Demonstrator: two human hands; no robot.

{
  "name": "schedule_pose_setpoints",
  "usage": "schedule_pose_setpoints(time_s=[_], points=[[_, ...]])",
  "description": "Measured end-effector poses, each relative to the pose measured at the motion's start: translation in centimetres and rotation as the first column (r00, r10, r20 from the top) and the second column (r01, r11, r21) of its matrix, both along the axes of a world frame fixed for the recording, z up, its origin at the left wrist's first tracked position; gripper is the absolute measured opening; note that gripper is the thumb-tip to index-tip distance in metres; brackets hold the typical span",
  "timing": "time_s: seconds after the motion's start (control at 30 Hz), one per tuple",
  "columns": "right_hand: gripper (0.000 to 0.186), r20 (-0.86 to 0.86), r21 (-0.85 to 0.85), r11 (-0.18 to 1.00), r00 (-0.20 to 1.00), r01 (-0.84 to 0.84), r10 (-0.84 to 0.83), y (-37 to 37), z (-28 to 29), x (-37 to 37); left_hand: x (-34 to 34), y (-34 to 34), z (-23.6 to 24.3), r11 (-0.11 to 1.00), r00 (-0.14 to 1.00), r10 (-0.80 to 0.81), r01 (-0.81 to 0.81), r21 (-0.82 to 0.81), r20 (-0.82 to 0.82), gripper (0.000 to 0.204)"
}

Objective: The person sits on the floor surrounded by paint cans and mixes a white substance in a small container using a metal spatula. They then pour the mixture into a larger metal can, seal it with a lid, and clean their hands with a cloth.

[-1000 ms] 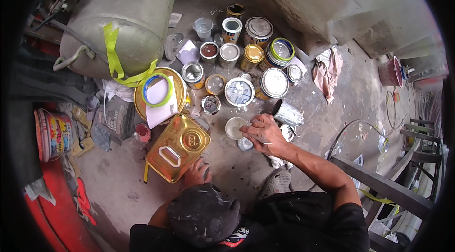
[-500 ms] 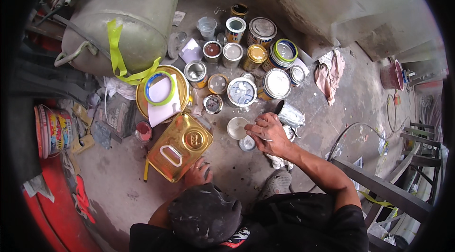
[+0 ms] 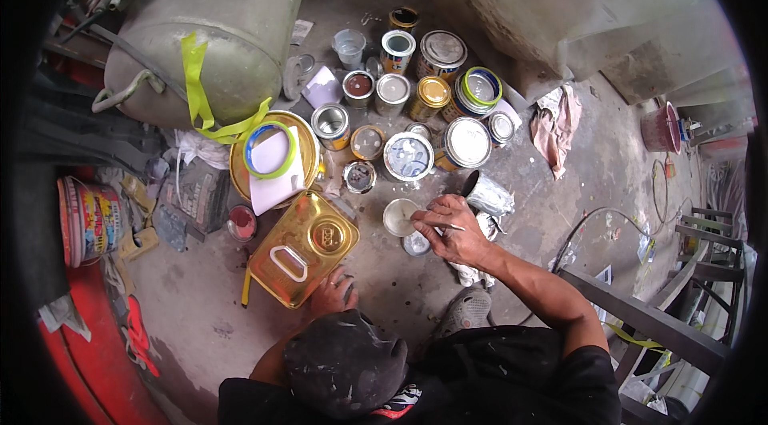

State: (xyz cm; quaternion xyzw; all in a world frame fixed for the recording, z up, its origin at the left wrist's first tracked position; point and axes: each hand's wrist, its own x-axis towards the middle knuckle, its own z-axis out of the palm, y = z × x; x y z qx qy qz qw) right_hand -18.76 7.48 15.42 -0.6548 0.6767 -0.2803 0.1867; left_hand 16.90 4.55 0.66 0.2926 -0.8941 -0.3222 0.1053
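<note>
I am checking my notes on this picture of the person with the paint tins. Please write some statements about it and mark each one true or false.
1. The right hand holds a thin stick over the small open tin with pale contents. True.
2. The left hand grips a brush. False: it rests by the corner of the flat golden rectangular metal can.
3. The golden can stands upright. False: it lies flat.
4. A pink rag lies on the concrete floor. True.

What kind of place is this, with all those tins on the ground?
Probably a painting workshop or garage: many paint cans stand on a stained concrete floor, beside a big metal tank and a gold rectangular tin.
</note>
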Motion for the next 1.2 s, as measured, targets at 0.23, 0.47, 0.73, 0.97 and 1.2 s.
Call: schedule_pose_setpoints(time_s=[0.23, 0.47, 0.73, 0.97, 1.2], points=[[0.021, -0.067, -0.035, 0.999, 0.997, -0.028, 0.025, -0.1, 0.0, 0.1, 0.2, 0.1, -0.3, 1.0, 1.0, 0.011, -0.011, 0.018, -0.002, 0.032], [0.021, -0.105, -0.062, 0.998, 0.994, 0.007, -0.013, -0.2, 0.1, -0.5, 0.3, 0.3, -0.3, 1.0, 1.0, 0.019, -0.019, 0.015, 0.002, 0.032], [0.018, 0.271, 0.173, 0.952, 0.917, 0.254, -0.294, 0.7, -0.6, -1.0, -0.4, 0.2, 1.0, 0.999, 0.999, 0.041, -0.042, 0.034, 0.035, 0.032], [0.028, 0.514, 0.4, 0.839, 0.667, 0.369, -0.539, 2.2, 2.5, -4.6, -0.4, 0.1, 1.1, 0.999, 0.999, 0.032, -0.033, 0.022, 0.036, 0.031], [0.024, 0.649, 0.217, 0.922, 0.659, 0.319, -0.381, 1.5, 8.6, -5.5, -0.1, 0.3, 0.9, 0.999, 0.998, 0.046, -0.046, 0.023, 0.034, 0.031]])
